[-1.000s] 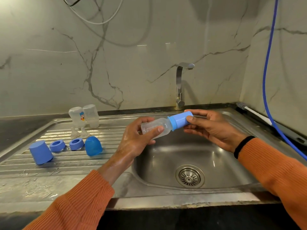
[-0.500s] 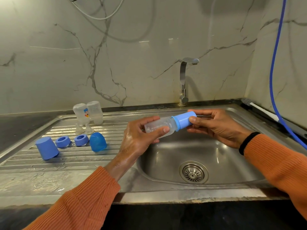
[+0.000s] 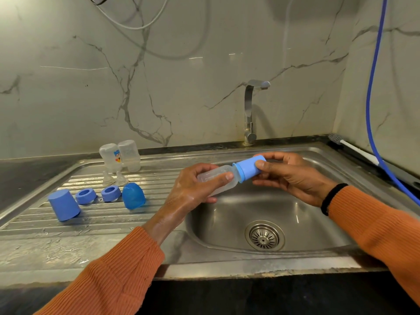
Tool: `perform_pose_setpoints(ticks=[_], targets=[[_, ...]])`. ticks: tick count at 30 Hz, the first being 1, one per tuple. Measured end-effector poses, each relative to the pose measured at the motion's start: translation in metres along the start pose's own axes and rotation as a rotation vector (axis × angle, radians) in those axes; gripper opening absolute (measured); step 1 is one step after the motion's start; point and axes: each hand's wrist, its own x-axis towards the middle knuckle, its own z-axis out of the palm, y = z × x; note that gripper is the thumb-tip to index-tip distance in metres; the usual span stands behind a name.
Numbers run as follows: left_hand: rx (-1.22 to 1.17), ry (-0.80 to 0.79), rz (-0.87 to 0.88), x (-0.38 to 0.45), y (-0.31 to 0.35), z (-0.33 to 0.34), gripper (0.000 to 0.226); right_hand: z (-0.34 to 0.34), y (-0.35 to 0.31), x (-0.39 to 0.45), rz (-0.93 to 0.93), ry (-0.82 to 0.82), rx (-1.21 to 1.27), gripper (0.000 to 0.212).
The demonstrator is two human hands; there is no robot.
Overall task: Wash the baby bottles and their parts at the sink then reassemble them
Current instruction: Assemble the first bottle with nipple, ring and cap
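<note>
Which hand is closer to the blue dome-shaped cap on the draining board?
The left. The left hand holds the clear bottle just right of the dome cap. The right hand grips the bottle's blue cap farther right, over the sink basin.

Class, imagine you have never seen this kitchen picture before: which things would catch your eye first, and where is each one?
First, the two hands over the sink basin: the left hand grips a clear baby bottle while the right hand holds its blue cap. Next, the blue caps and rings lined up on the ribbed drainboard at left, with two upturned bottles behind them.
</note>
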Motion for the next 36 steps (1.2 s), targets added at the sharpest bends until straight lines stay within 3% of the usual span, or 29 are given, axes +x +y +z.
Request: perform_pose_setpoints(ticks=[3, 5, 9, 13, 17, 21, 23, 26, 31, 36], targets=[[0.54, 0.049, 0.21, 0.003, 0.001, 0.002, 0.068, 0.011, -0.002, -0.002, -0.055, -0.056, -0.072, 0.045], [0.693, 0.078, 0.296, 0.001, 0.006, 0.001, 0.064, 0.02, -0.004, 0.0, -0.072, -0.098, -0.077, 0.041], [0.764, 0.037, 0.285, -0.001, 0.019, -0.016, 0.058, 0.032, -0.012, 0.013, -0.049, -0.172, -0.058, 0.045], [0.745, -0.01, 0.191, -0.009, 0.023, -0.061, 0.048, 0.069, -0.016, 0.028, -0.018, -0.301, -0.058, 0.032], [0.792, 0.24, 0.04, -0.025, 0.009, -0.098, 0.059, 0.13, -0.002, 0.046, -0.188, -0.222, -0.064, 0.032], [0.608, 0.441, -0.051, -0.043, -0.01, -0.13, 0.064, 0.179, 0.007, 0.064, -0.185, -0.092, -0.188, 0.032], [0.432, 0.51, -0.06, -0.05, -0.015, -0.145, 0.056, 0.196, 0.016, 0.072, -0.24, -0.064, -0.522, 0.036], [0.148, 0.61, 0.017, -0.055, -0.022, -0.158, 0.053, 0.217, 0.031, 0.083, -0.309, -0.165, -1.009, 0.047], [-0.039, 0.693, 0.073, -0.057, -0.023, -0.162, 0.063, 0.238, 0.037, 0.095, -0.255, -0.211, -1.17, 0.053], [-0.218, 0.623, 0.006, -0.054, -0.03, -0.166, 0.078, 0.245, 0.025, 0.094, -0.28, -0.372, -1.275, 0.078]])
